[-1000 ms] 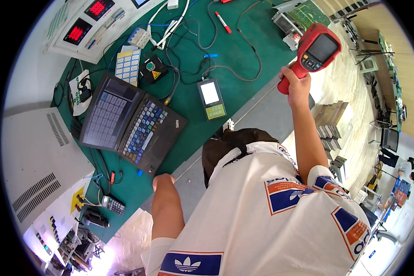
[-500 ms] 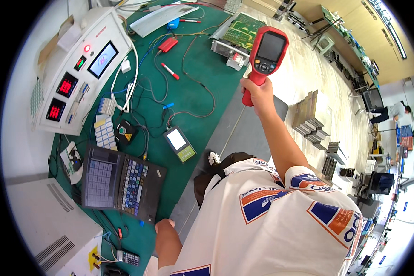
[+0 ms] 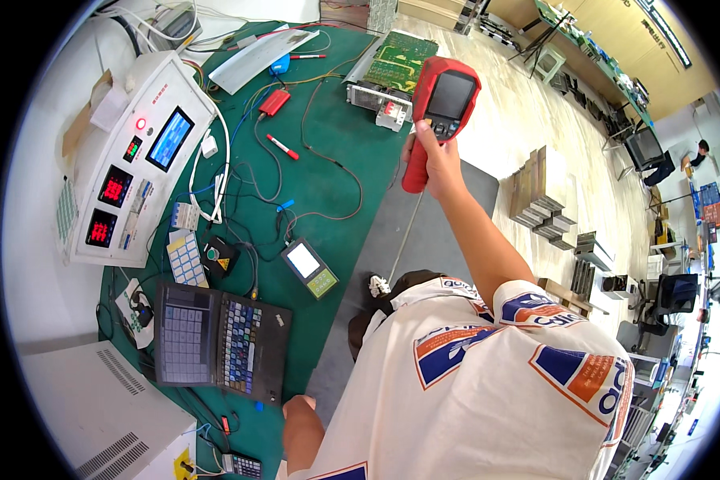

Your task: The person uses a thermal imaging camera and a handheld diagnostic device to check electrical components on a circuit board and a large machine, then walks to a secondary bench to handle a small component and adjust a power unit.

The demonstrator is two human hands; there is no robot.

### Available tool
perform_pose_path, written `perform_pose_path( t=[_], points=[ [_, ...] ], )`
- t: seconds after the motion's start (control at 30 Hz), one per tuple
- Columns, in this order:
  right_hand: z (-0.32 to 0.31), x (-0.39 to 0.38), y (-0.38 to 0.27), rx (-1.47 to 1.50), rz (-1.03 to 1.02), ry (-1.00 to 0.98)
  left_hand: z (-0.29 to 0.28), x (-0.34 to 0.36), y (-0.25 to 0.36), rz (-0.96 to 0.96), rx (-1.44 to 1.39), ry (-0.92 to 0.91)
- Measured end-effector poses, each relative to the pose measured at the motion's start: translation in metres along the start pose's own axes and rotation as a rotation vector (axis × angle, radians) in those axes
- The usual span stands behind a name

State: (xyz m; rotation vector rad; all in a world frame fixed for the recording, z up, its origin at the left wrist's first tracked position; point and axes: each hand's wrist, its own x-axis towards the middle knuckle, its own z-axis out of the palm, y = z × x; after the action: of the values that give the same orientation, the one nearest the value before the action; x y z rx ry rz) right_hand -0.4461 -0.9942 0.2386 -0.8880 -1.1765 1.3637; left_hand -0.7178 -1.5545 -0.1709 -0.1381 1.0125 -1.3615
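Note:
My right hand (image 3: 438, 164) is wrapped round the red grip of a pistol-shaped thermal imaging camera (image 3: 451, 98). It has a dark screen, and my thumb rests by the buttons below it. The thermal camera is held up near a green circuit board (image 3: 404, 62) on a metal frame at the table's far right corner. My left hand (image 3: 299, 405) is low at the table's near edge, beside the open laptop (image 3: 252, 348); its fingers are mostly hidden. A handheld meter (image 3: 310, 268) with a lit white screen lies beyond the laptop.
On the green table (image 3: 328, 184) lie cables, a red box (image 3: 274, 102), a red-and-white marker (image 3: 282, 147) and a calculator (image 3: 242, 466). A white control panel (image 3: 140, 172) with red digits stands at the left. Stacked metal parts (image 3: 542, 196) stand on the floor at the right.
The thermal camera has shifted slightly left in the picture, and my right thumb has come up to its buttons. The control panel's screen now shows a different blue display.

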Motion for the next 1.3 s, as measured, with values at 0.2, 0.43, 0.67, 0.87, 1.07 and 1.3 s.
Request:
perform_pose_path(
  t=[0.2, 0.43, 0.67, 0.87, 1.07, 1.3],
  points=[
    [-0.006, 0.001, 0.010, 0.008, 0.053, 0.005, 0.005, -0.001, -0.006, 0.122, 0.148, 0.144],
    [-0.004, -0.004, 0.006, -0.054, 0.037, 0.055, 0.016, -0.020, -0.014, 0.175, 0.081, 0.236],
    [-0.005, -0.002, 0.005, -0.124, 0.088, 0.069, 0.020, -0.024, -0.017, 0.176, 0.065, 0.254],
    [-0.008, 0.002, 0.008, -0.155, 0.061, 0.116, 0.019, -0.023, -0.016, 0.188, 0.054, 0.271],
    [-0.011, 0.008, 0.003, -0.050, 0.070, 0.074, 0.018, -0.026, -0.015, 0.199, 0.046, 0.285],
    [-0.001, 0.006, 0.008, -0.112, 0.096, 0.051, 0.045, -0.051, -0.028, 0.298, -0.008, 0.324]
  ],
)
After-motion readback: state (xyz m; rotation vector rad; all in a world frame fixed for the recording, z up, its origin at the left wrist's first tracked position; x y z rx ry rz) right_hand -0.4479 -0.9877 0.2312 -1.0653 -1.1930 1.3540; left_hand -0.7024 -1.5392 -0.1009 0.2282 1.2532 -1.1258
